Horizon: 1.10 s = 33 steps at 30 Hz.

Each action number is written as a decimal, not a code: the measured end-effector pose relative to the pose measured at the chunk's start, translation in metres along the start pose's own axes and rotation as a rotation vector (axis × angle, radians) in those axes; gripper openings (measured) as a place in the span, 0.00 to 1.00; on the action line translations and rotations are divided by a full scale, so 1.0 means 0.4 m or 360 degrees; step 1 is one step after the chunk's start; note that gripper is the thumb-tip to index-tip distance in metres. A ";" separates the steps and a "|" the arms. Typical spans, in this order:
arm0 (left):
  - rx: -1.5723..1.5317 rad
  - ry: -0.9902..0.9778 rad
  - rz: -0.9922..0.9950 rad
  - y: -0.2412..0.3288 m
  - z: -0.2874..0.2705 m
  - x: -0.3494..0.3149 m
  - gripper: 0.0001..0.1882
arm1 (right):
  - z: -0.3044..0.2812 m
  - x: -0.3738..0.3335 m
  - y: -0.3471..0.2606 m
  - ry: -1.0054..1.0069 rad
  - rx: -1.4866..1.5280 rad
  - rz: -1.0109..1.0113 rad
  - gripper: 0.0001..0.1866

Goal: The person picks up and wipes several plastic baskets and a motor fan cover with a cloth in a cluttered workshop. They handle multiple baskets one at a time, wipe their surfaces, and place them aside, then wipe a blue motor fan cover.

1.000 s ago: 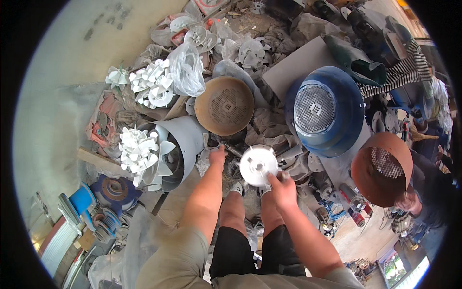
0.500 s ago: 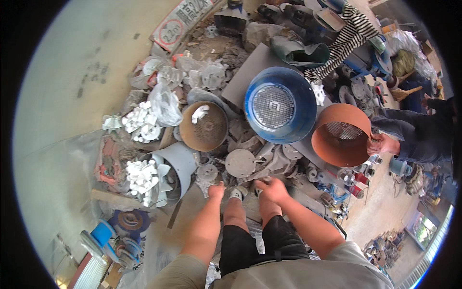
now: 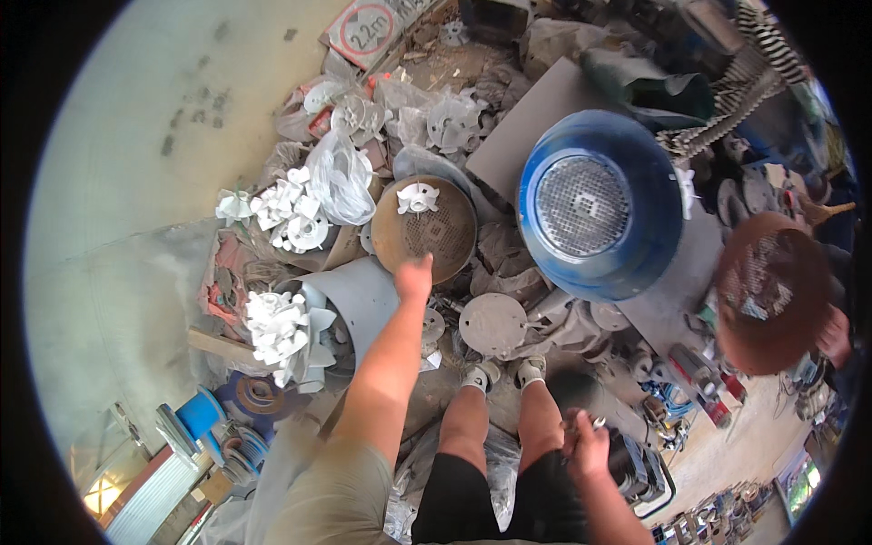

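Note:
My left hand point(image 3: 415, 277) reaches forward to the near rim of a tan round fan cover point(image 3: 420, 218) with a mesh bottom; its fingers are mostly hidden. Inside that cover lies a white plastic fan impeller point(image 3: 418, 198). Low on the right, beside my knee, my right hand point(image 3: 586, 442) is closed around a small object with a pale, shiny end point(image 3: 598, 422); its kind is unclear. A big blue fan cover point(image 3: 672, 209) with a mesh bottom stands ahead, to the right of the tan one. A grey cylinder point(image 3: 350, 286) lies beside my left forearm.
White impellers are heaped at the left point(image 3: 277, 336). On the far right a co-worker's hand point(image 3: 834, 338) holds a rust-red fan cover point(image 3: 772, 291). Clear plastic bags point(image 3: 341, 182) and a grey round plate point(image 3: 492, 324) lie around. A wall point(image 3: 136, 182) rises at left.
My left hand has moved forward to the tan cover. The right hand has drawn back beside my knee. The rust-red cover has shifted right and tilted, and the view has swung left.

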<state>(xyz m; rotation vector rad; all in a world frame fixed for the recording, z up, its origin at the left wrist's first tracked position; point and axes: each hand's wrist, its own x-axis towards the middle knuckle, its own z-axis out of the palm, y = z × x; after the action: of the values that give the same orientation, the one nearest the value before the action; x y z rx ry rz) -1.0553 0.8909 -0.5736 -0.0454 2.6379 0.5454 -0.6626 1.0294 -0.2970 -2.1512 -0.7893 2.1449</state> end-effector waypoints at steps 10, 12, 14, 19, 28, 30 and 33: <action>-0.1049 0.0254 -0.1254 -0.042 0.218 0.520 0.32 | 0.162 0.130 0.239 -0.0534 0.0022 0.0154 0.17; -0.1206 0.0238 -0.1229 -0.057 0.239 0.548 0.31 | 0.160 0.136 0.235 -0.0612 -0.0068 0.0006 0.16; -0.1307 0.0234 -0.1190 -0.062 0.267 0.563 0.30 | 0.156 0.141 0.229 -0.0543 -0.0133 -0.0010 0.16; -0.1214 0.0329 -0.1079 -0.055 0.225 0.500 0.24 | 0.143 0.167 0.260 -0.0659 -0.0228 0.0406 0.18; -0.1730 0.0072 -0.1039 -0.007 -0.260 0.171 0.10 | 0.162 0.047 0.073 -0.0515 -0.1083 -0.0950 0.10; -0.1718 0.0145 -0.1021 -0.038 -0.437 0.187 0.08 | 0.175 0.063 -0.089 -0.0217 -0.1461 -0.1827 0.11; -0.2110 0.0051 -0.1081 -0.056 -0.667 0.236 0.19 | 0.193 0.136 -0.307 0.0049 -0.1783 -0.2190 0.21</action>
<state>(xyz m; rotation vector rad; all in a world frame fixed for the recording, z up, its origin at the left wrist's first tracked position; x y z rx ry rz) -1.2489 0.7729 -0.4026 -1.2402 1.6239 1.8230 -0.7802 1.1291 -0.3104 -0.8720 -2.7083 0.8928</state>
